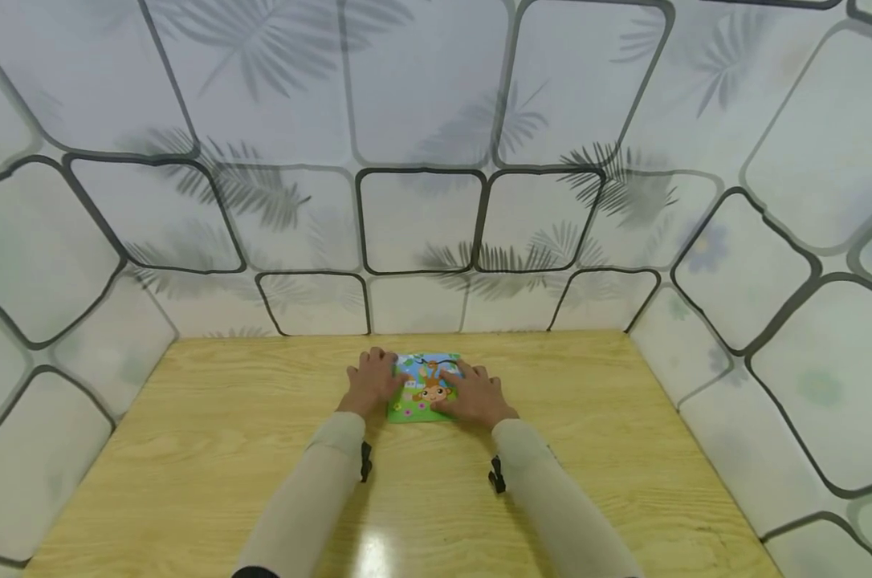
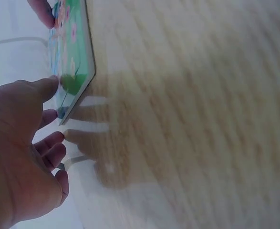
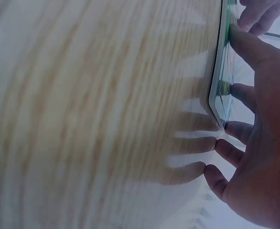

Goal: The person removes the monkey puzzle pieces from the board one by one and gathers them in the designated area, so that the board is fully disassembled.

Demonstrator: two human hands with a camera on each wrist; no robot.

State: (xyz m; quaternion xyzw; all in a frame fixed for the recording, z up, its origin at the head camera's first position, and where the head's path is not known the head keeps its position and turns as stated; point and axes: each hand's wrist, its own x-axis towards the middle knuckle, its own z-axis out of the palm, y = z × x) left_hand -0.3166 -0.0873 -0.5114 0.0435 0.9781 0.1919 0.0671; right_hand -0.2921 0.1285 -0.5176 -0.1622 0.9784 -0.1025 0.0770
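I have both hands out on a pale wooden table point(image 1: 190, 449), its yellowish grain running across the whole top, with a bright patch of reflected light near my end. The square picture board point(image 1: 423, 387) lies flat towards the far side of the table, between my hands, printed with a monkey above green ground with pink flowers. My left hand point(image 1: 370, 384) is at the board's left side, fingers loose and gently bent, the thumb touching the printed face. My right hand point(image 1: 478, 397) is at the other side, fingers spread and relaxed, thumb and forefinger on the picture; the rest fan out past its edge. Close to the wood, my fingers throw soft shadows over the grain.

Behind the table stands a back wall point(image 1: 421, 225), pale, patterned with grey and black rounded outlines and dark feathery leaves. The left wall point(image 1: 46, 249) and right wall point(image 1: 812, 369) carry the same outlines, the right one with faint bluish flowers. My light sleeves point(image 1: 309, 490) reach in from the near edge, a small black clip point(image 1: 366, 462) beside the left cuff.
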